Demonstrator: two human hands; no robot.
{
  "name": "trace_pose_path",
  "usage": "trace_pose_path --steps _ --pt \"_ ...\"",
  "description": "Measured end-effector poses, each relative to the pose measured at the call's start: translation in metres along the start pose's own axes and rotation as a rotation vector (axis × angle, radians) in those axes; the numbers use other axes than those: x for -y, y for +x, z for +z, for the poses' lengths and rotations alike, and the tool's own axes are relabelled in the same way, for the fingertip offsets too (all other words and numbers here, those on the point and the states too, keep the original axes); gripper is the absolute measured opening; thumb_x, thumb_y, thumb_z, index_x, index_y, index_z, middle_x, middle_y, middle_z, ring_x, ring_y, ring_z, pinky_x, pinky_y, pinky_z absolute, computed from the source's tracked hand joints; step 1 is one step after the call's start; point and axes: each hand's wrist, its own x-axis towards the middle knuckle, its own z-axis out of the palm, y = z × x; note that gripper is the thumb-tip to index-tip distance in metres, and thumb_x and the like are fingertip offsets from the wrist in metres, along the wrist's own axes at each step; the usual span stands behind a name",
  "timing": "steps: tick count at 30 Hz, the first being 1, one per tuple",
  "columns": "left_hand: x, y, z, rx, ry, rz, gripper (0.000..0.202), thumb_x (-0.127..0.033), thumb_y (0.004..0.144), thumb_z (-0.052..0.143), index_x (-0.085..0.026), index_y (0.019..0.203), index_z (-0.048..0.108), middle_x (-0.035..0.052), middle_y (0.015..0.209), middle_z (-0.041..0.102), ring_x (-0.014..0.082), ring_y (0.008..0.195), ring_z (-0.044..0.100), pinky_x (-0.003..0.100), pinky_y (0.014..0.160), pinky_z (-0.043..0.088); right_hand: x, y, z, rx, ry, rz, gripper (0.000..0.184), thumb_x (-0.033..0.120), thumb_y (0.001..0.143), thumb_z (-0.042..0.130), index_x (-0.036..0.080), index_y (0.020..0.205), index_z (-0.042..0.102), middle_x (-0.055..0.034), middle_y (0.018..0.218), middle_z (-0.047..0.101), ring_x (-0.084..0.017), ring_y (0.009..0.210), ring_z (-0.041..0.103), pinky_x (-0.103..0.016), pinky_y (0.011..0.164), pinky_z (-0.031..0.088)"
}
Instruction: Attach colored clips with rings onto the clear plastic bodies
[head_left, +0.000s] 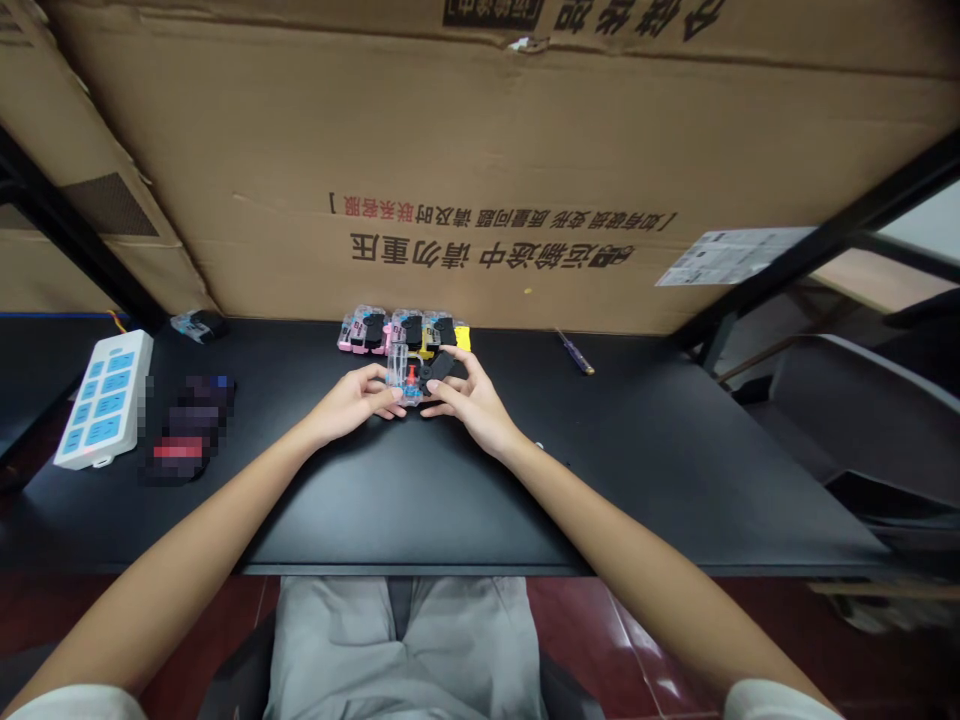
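A small see-through plastic device [397,365] with red and blue parts inside is held just above the black table, between my two hands. My left hand [358,398] pinches its left side and lower edge with thumb and fingers. On the right, my right hand [476,400] grips a black piece [439,370] at the device's right side, the thumb on its near face. Whether that piece is attached or only held against the clear body, I cannot tell. Just behind stand several similar clear-and-black devices [409,328] with pink and yellow parts.
A screwdriver [576,353] lies to the right on the black table [637,480]. Leftward are a white power strip [105,400] with blue sockets, a blurred dark object [191,425] and another clear-and-black device [199,325]. A cardboard sheet [450,130] walls off the back.
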Motion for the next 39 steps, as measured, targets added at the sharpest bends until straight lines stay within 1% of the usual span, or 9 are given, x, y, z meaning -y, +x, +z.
trace_pose_path --steps 3,8,11,14,19,25,30,34,39 --pt "-0.0003 -0.0001 -0.0003 -0.021 0.016 0.015 0.049 -0.051 0.086 0.089 -0.016 0.109 0.065 0.0099 0.093 0.083 0.0245 0.089 0.082 0.039 0.085 0.064 -0.0004 -0.001 0.0008 0.013 -0.023 -0.01 0.085 0.045 0.086 0.088 0.032 0.155 0.04 -0.0003 0.092 0.075 -0.029 0.099 0.082 -0.048 0.082 0.073" --pt "0.0025 0.0002 0.0036 -0.043 0.056 0.045 0.047 -0.051 0.084 0.09 -0.016 0.106 0.067 0.0085 0.092 0.082 0.0221 0.086 0.08 0.038 0.084 0.064 -0.0007 -0.0019 0.0039 0.025 -0.056 -0.03 0.087 0.047 0.084 0.09 0.03 0.154 0.042 -0.0046 0.105 0.079 -0.028 0.097 0.082 -0.046 0.08 0.073" --pt "0.0039 0.0008 0.0053 -0.066 0.054 0.053 0.048 -0.051 0.082 0.091 -0.016 0.105 0.068 0.0086 0.092 0.081 0.0224 0.087 0.08 0.038 0.085 0.064 -0.0015 -0.0022 0.0044 0.02 -0.069 -0.033 0.087 0.047 0.082 0.091 0.03 0.153 0.043 -0.0039 0.101 0.078 -0.028 0.098 0.082 -0.046 0.08 0.073" --pt "0.0028 0.0006 0.0047 -0.062 0.042 0.045 0.05 -0.053 0.082 0.091 -0.016 0.106 0.068 0.0091 0.093 0.081 0.0232 0.088 0.08 0.04 0.087 0.065 -0.0022 -0.0026 0.0048 0.017 -0.075 -0.052 0.088 0.048 0.082 0.091 0.031 0.153 0.042 -0.0023 0.098 0.076 -0.029 0.099 0.082 -0.046 0.08 0.074" --pt "0.0002 -0.0005 0.0034 -0.041 0.001 0.024 0.051 -0.055 0.084 0.089 -0.016 0.109 0.067 0.0106 0.1 0.082 0.0233 0.093 0.081 0.041 0.093 0.065 -0.0029 -0.0033 0.0066 0.018 -0.057 -0.058 0.087 0.05 0.084 0.089 0.033 0.154 0.039 -0.0038 0.105 0.074 -0.03 0.1 0.082 -0.047 0.079 0.074" --pt "0.0036 0.0009 0.0058 -0.064 0.011 0.02 0.052 -0.055 0.082 0.091 -0.016 0.107 0.066 0.0091 0.095 0.082 0.0234 0.089 0.081 0.042 0.09 0.065 -0.005 -0.0027 0.0078 0.011 -0.053 -0.05 0.085 0.05 0.082 0.091 0.032 0.146 0.039 -0.0035 0.105 0.075 -0.028 0.096 0.083 -0.045 0.076 0.074" --pt "0.001 0.0002 0.0059 -0.067 -0.037 0.025 0.054 -0.056 0.082 0.091 -0.015 0.109 0.068 0.01 0.096 0.082 0.0235 0.091 0.081 0.042 0.091 0.065 -0.0055 -0.0018 0.0089 -0.046 0.011 -0.036 0.081 0.052 0.081 0.092 0.032 0.138 0.037 -0.0025 0.105 0.075 -0.029 0.095 0.083 -0.044 0.072 0.074" --pt "0.0006 0.0012 0.0046 -0.108 -0.1 0.019 0.057 -0.055 0.079 0.094 -0.015 0.11 0.068 0.0096 0.096 0.082 0.023 0.09 0.081 0.041 0.091 0.065 -0.0052 -0.0019 0.0092 -0.078 0.026 -0.042 0.08 0.053 0.081 0.092 0.032 0.134 0.037 -0.0027 0.105 0.075 -0.031 0.1 0.084 -0.045 0.075 0.074" --pt "0.0032 0.0022 0.0035 -0.119 -0.133 0.023 0.055 -0.052 0.08 0.095 -0.016 0.111 0.067 0.0098 0.1 0.083 0.0233 0.092 0.082 0.042 0.093 0.066 -0.0061 -0.0021 0.0093 -0.066 0.006 -0.05 0.083 0.054 0.078 0.094 0.032 0.133 0.036 -0.0021 0.104 0.076 -0.029 0.101 0.083 -0.045 0.08 0.074"
